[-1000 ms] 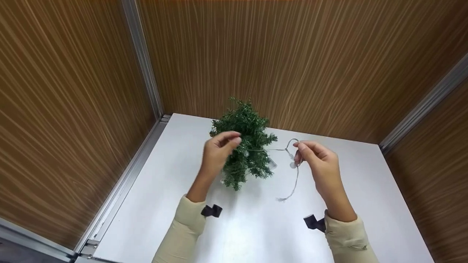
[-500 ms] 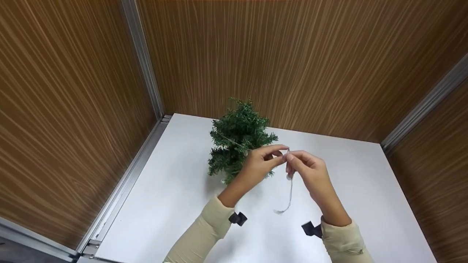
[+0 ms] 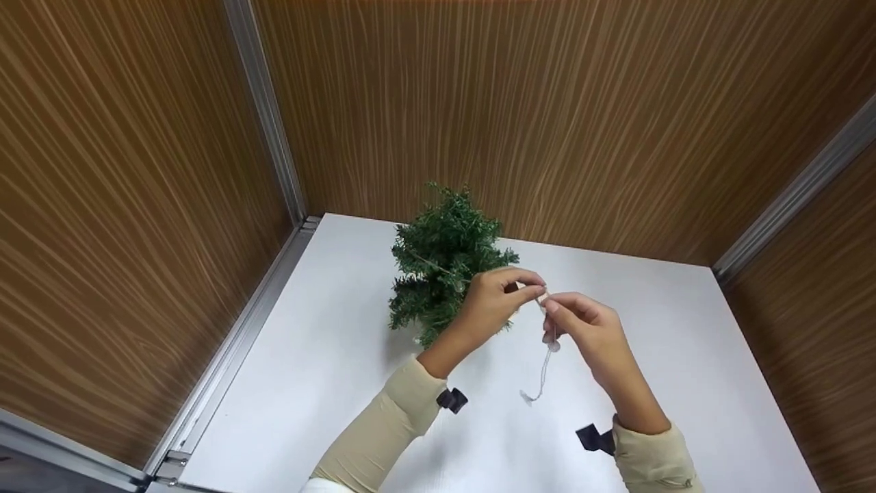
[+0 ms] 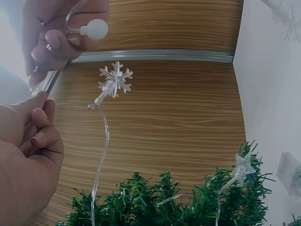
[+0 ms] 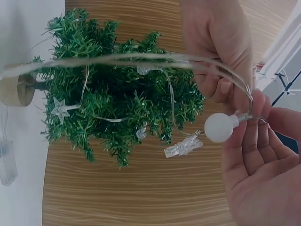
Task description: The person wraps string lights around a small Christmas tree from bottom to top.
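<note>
A small artificial Christmas tree (image 3: pixel 445 260) stands on the white table, with a string of fairy lights (image 4: pixel 104 141) wound through its branches. To the tree's right, my left hand (image 3: pixel 489 305) pinches the light wire between thumb and fingers. Right beside it, my right hand (image 3: pixel 590 332) grips the same wire, and a loose length (image 3: pixel 544 373) dangles below. At the right fingers sits a round white ball bulb (image 5: pixel 218 127). A clear snowflake light (image 4: pixel 115 81) hangs between the left hand and the tree. A star light (image 5: pixel 61 110) lies among the branches.
The tree's wooden base (image 5: pixel 18 92) shows in the right wrist view, with a clear plastic box (image 5: pixel 7 162) beside it. Wood-grain panels (image 3: pixel 479 103) close off the back and sides of the white table (image 3: pixel 294 383).
My left hand has moved right from in front of the tree to meet the right hand and takes hold of the wire. The right hand has shifted slightly down.
</note>
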{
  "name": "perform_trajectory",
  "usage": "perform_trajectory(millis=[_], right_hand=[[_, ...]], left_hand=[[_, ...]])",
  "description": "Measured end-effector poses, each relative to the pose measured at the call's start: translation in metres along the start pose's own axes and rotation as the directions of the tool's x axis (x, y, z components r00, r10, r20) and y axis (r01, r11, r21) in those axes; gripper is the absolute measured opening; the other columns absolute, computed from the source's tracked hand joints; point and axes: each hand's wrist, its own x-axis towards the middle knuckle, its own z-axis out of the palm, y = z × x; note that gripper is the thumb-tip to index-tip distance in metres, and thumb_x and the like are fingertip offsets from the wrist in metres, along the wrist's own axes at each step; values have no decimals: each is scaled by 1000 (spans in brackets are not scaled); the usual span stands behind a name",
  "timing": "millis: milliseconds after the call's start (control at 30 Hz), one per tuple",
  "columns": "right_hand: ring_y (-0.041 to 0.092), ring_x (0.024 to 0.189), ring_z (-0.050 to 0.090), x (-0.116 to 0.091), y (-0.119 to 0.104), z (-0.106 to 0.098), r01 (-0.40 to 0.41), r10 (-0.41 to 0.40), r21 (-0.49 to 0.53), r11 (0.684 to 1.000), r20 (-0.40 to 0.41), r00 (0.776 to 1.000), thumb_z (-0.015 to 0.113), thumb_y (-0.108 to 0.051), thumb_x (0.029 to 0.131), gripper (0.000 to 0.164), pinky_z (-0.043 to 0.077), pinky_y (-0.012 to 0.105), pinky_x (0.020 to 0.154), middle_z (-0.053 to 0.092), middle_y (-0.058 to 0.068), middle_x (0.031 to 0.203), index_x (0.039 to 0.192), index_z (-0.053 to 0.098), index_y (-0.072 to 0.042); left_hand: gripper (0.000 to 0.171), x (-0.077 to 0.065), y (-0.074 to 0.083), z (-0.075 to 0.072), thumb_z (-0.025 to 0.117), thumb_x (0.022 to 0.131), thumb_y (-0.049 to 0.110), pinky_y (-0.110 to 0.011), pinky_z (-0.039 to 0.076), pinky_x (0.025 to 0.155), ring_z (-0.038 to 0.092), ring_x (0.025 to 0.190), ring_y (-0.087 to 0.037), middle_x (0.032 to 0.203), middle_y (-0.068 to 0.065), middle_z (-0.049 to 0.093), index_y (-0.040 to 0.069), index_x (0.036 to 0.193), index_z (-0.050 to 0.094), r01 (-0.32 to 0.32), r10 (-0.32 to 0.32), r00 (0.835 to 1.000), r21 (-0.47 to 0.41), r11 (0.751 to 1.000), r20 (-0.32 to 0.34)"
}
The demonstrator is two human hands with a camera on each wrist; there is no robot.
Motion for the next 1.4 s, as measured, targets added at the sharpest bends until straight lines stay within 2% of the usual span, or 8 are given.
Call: perform_trajectory(millis=[200,400,667,900,967,1067,1200,1400], right_hand=[[17,87,69,-2,1,-9,-28,25,-137,990,-25,999,66,-15,99,23,56,23,83,73,9,90,109,71,5],[15,98,67,-2,-3,-12,-61,49,-221,973,-61,997,68,-24,98,27,50,18,94,74,5,96,109,73,-1],[17,101,68,4,-7,-9,-90,76,-153,984,-94,993,71,-26,96,30,50,20,97,73,4,97,108,71,1],[19,103,64,11,-11,-4,-131,124,-41,991,-140,982,72,-30,95,32,39,42,109,72,1,91,105,71,0],[20,103,64,13,-11,-3,-117,115,1,993,-157,981,73,-28,95,31,37,43,109,72,1,87,103,71,2],[21,105,63,15,-13,0,-79,87,52,996,-178,980,73,-23,95,29,37,39,108,71,1,81,101,71,5],[24,104,62,18,-16,2,-22,36,71,997,-197,980,71,-20,96,28,39,33,106,70,2,77,104,71,7],[20,88,65,33,-28,1,70,-50,79,994,-226,973,69,-20,97,32,45,29,99,69,3,76,108,69,10]], left_hand=[[12,13,3,0,70,96,19,-17,50,66,56,73,-4,93,2,72,11,100,78,14,-14,1000,32,999,-4],[13,31,3,-1,68,98,18,-18,50,65,56,71,-8,89,2,70,9,102,77,64,-64,998,-16,998,-2],[13,58,1,-8,68,98,17,-19,49,63,54,67,-4,89,2,71,7,101,76,110,-112,993,-55,992,-31],[13,76,3,-12,68,98,14,-20,46,59,54,66,-12,89,-4,73,5,100,76,104,-107,993,-82,991,-44],[13,82,3,-13,68,97,14,-20,47,60,55,67,-13,89,-5,73,4,100,76,93,-98,993,-90,992,-59],[14,88,3,-14,68,97,12,-20,47,62,57,70,-13,90,-9,73,2,101,76,87,-96,991,-93,992,-94],[14,92,2,-15,67,97,11,-19,46,63,58,74,-16,95,-15,73,1,101,76,104,-115,982,-78,992,-149],[13,96,1,-18,68,97,14,-19,46,65,60,78,-14,95,-7,73,5,101,76,147,-148,974,-18,989,-171]])
